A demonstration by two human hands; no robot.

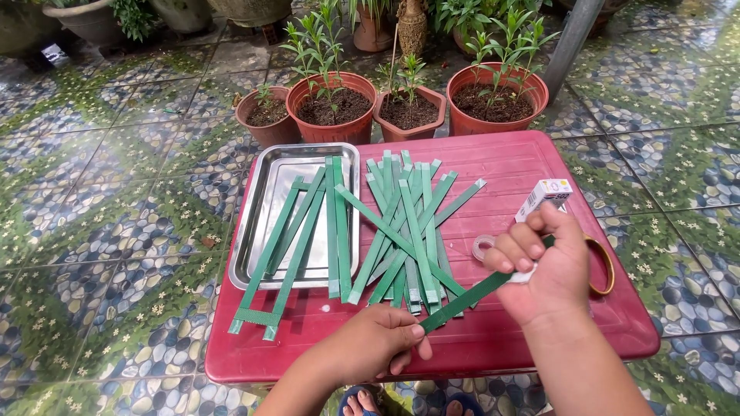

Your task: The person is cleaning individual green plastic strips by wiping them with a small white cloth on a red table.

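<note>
Over the red plastic table (539,162), left hand (378,343) and right hand (543,266) pinch one flat green strip (462,296); few strips lie joined in the steel tray (266,185), a loose green pile (405,231) remains.

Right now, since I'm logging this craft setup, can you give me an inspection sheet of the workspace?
Surface: low red plastic table on patterned floor tiles.
Job's things: long green leaf strip held between both hands; pile of green strips mid-table; folded strips across rectangular steel tray.
Clutter: small white box, clear tape roll, brown ring.
Hands: left hand pinches the strip's near end; right hand grips its far end.
Cables: nothing seen.
Surroundings: four terracotta pots of seedlings behind the table.
</note>
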